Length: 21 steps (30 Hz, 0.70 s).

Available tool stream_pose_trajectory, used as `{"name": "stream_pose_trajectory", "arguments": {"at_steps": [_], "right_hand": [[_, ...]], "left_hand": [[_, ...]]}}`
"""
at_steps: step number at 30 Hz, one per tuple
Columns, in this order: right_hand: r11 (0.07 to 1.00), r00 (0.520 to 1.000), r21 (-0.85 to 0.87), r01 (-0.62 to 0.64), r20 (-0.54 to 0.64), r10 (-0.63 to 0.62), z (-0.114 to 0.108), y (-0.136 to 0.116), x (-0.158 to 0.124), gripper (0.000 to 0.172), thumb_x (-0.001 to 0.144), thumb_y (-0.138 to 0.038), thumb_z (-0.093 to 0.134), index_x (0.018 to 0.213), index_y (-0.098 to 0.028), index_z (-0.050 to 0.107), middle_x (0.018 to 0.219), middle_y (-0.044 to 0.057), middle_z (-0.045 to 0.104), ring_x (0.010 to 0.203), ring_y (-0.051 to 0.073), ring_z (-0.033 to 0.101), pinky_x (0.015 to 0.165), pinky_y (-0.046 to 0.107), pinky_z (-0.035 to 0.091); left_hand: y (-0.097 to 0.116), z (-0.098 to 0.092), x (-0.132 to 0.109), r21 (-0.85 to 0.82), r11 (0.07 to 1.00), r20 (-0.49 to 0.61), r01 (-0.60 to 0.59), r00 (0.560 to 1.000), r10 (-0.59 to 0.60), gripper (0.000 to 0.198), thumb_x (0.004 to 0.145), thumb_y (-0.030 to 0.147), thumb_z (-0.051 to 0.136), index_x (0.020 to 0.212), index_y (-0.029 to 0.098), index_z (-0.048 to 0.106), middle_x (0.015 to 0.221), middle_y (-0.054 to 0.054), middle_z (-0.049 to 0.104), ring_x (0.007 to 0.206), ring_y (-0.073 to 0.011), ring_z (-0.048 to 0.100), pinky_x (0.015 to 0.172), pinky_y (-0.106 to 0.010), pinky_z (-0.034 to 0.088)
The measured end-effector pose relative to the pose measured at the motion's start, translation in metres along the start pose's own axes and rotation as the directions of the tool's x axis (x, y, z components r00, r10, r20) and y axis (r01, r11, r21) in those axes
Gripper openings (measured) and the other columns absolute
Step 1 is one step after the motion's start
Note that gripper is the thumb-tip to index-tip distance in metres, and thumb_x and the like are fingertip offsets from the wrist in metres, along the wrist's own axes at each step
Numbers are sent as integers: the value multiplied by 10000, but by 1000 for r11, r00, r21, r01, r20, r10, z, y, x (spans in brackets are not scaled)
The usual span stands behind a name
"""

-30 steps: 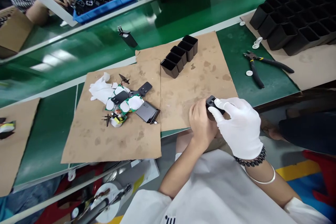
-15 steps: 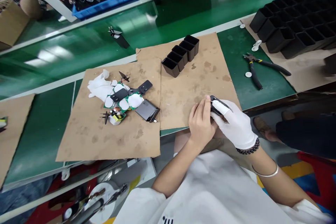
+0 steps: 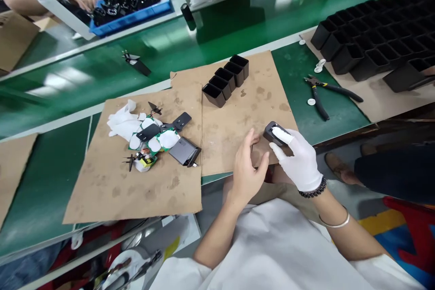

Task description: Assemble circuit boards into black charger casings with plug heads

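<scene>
My right hand point(image 3: 302, 161), in a white glove, grips a black plastic housing point(image 3: 269, 132) above the front part of the cardboard sheet point(image 3: 238, 131). A gloved finger lies over the housing's opening. My bare left hand point(image 3: 248, 170) is just to the left of it, apart from the housing, with fingers spread and nothing visible in them. Behind my hands, several open black housings point(image 3: 213, 96) stand in a slanted row on the cardboard. To the left lie a dark grey charger-like box point(image 3: 184, 151), green circuit boards with white pads point(image 3: 169, 139) and a crumpled white glove point(image 3: 122, 117).
Cutting pliers point(image 3: 319, 95) lie open on the green bench at right, near small white discs point(image 3: 311, 102). Many black housings point(image 3: 377, 59) stand in rows beyond. Across the green conveyor point(image 3: 231, 22), a person works by a blue tray point(image 3: 132, 16) of black parts.
My left hand has let go of the housing and moved down and left, its fingers opening. My right hand keeps the housing. The whole view has shifted slightly.
</scene>
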State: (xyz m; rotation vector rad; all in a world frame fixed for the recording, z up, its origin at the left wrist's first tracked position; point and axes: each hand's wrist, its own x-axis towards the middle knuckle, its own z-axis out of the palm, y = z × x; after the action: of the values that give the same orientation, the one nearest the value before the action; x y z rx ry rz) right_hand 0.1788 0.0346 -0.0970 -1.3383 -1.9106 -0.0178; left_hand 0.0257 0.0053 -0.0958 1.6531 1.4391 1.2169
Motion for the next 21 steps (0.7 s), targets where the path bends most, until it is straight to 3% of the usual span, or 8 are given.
{"name": "stream_pose_trajectory", "arguments": {"at_steps": [3, 8, 11, 13, 16, 19, 21], "right_hand": [[998, 1000, 55, 9, 8, -9, 6, 7, 0, 332, 937, -212, 637, 1267, -213, 675, 1117, 98, 760, 973, 224, 755, 838, 349, 640], [994, 1000, 107, 24, 0, -24, -7, 4, 11, 329, 941, -186, 633, 1262, -214, 694, 1173, 84, 765, 1021, 211, 758, 882, 321, 639], [972, 991, 213, -98, 110, 76, -20, 5, 27, 298, 904, -230, 693, 1199, -220, 726, 1133, 67, 781, 979, 223, 769, 894, 341, 643], [895, 976, 392, -213, 122, 179, -30, 7, 38, 306, 892, -273, 715, 1193, -216, 716, 1166, 72, 771, 1033, 240, 759, 909, 359, 645], [624, 918, 681, -384, 206, 340, -41, 5, 47, 293, 1007, -359, 527, 1232, -244, 675, 1232, 73, 744, 1125, 238, 733, 871, 387, 661], [168, 787, 803, -572, 480, 388, -48, -5, 51, 338, 1054, -352, 376, 1153, -257, 685, 1195, 47, 755, 1173, 194, 711, 953, 416, 642], [-165, 695, 781, -603, 615, 373, -50, -16, 52, 298, 1045, -292, 396, 1070, -270, 692, 1137, -5, 770, 1183, 127, 698, 1056, 373, 587]], "left_hand": [[2, 4, 1, 103, 995, 21, -13, 1000, 11, 595, 959, 266, 598, 1516, 248, 389, 1401, -132, 650, 1284, -266, 639, 1108, -466, 513], [2, 7, 0, 238, 969, 16, -70, 998, 68, 496, 956, 250, 570, 1444, 230, 482, 1395, -129, 662, 1294, -274, 636, 1081, -453, 526], [1, 7, 1, 266, 961, 9, -76, 997, 76, 439, 958, 249, 562, 1394, 220, 525, 1355, -124, 686, 1275, -270, 647, 1066, -437, 534], [2, 7, 2, 267, 961, -6, -64, 998, 68, 390, 956, 248, 568, 1344, 210, 559, 1298, -117, 714, 1230, -266, 670, 1035, -424, 545], [3, 11, 4, 288, 956, -33, -48, 998, 60, 338, 941, 225, 584, 1278, 209, 594, 1223, -99, 744, 1153, -257, 698, 987, -407, 554], [2, 16, 5, 374, 925, -58, -69, 994, 97, 294, 939, 211, 584, 1231, 210, 617, 1193, -86, 754, 1090, -249, 709, 929, -383, 554], [2, 18, 4, 437, 894, -61, -99, 988, 140, 271, 952, 213, 575, 1218, 203, 625, 1183, -87, 753, 1062, -242, 707, 902, -365, 546]]}}
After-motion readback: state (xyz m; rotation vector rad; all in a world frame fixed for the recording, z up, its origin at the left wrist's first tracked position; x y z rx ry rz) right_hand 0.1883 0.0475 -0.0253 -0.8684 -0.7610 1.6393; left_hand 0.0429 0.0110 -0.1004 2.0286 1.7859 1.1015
